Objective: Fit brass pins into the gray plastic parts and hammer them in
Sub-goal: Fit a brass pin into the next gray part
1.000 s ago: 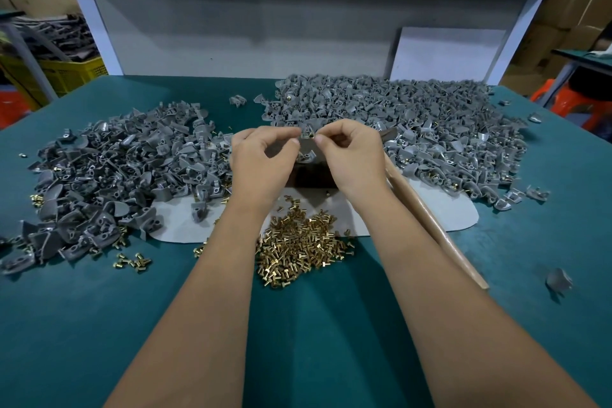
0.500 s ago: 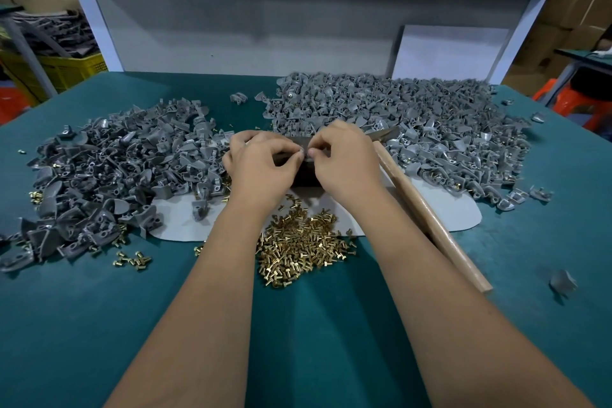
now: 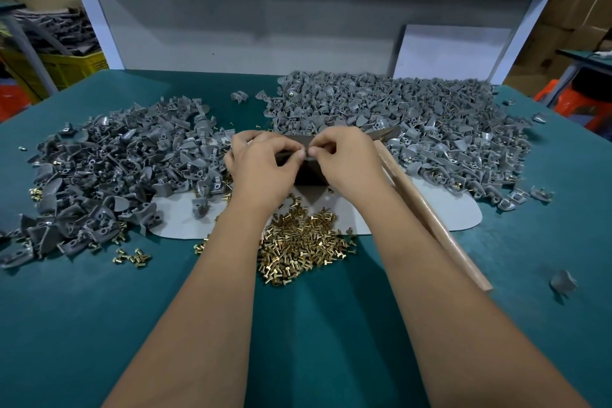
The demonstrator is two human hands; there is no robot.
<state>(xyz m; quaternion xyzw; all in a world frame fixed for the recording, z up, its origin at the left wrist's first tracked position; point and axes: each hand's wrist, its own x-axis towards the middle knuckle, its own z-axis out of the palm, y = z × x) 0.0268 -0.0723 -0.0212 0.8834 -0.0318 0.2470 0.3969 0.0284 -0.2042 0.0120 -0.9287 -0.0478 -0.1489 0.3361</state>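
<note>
At the bottom of the frame a wide stretch of bare teal table [image 3: 314, 341] runs from the near edge up to the work, crossed only by the two forearms. Beyond it, at lower centre, lies a loose heap of brass pins [image 3: 298, 245], its far side spilling onto a pale flat mat [image 3: 457, 212]; a small cluster of stray pins [image 3: 134, 257] sits to its left on the bare cloth. A wooden handle [image 3: 433, 219] slants from the right hand toward the lower right, its end well short of the table's right edge, and a single gray piece [image 3: 563, 281] lies alone past it. At centre the left hand [image 3: 261, 162] and right hand [image 3: 347, 159] meet over a dark block [image 3: 309, 175], fingers curled and thumb tips nearly touching, pinching something small between them; what each holds is too hidden to tell. To the left spreads a broad pile of gray parts [image 3: 109, 172] mixed with pins, reaching almost to the left edge of the frame. At upper right a second, larger pile of gray parts [image 3: 414, 122] runs close to the table's far edge. A narrow teal lane separates the two piles at upper centre, with two loose pieces in it. Behind stands a gray back panel [image 3: 248, 26] with a white board [image 3: 450, 53] leaning on it, and a yellow crate [image 3: 66, 66] at upper left.
</note>
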